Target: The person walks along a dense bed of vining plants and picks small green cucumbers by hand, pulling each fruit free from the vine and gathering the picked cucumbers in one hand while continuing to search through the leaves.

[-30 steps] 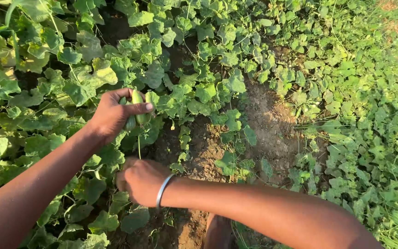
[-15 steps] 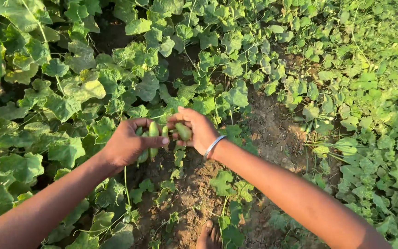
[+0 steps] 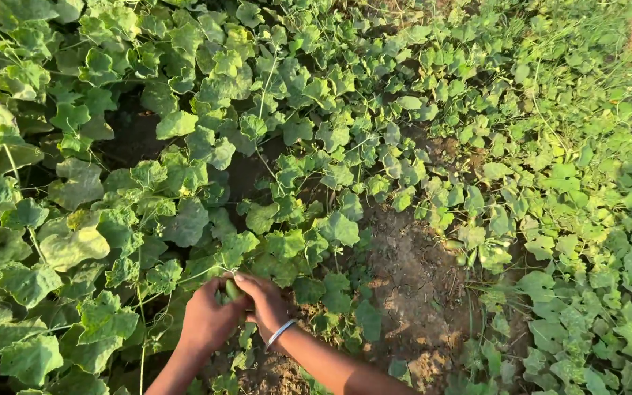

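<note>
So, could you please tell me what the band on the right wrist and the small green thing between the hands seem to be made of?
The band looks like metal, though pale plastic is possible: thin, rigid, silvery-white, catching the light. The small green thing looks like a young fruit of the vine, plant flesh with smooth, slightly glossy skin; both the left hand and the right hand close around it, hiding most of it.

Leafy vines (image 3: 184,175) — bare soil (image 3: 411,271)

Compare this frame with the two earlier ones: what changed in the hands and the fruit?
A second ago the hands were apart, the left hand alone holding the small green fruit. The right hand has since come up beside it; both now close on the fruit, low in view. The bangle stays on the right wrist.
</note>
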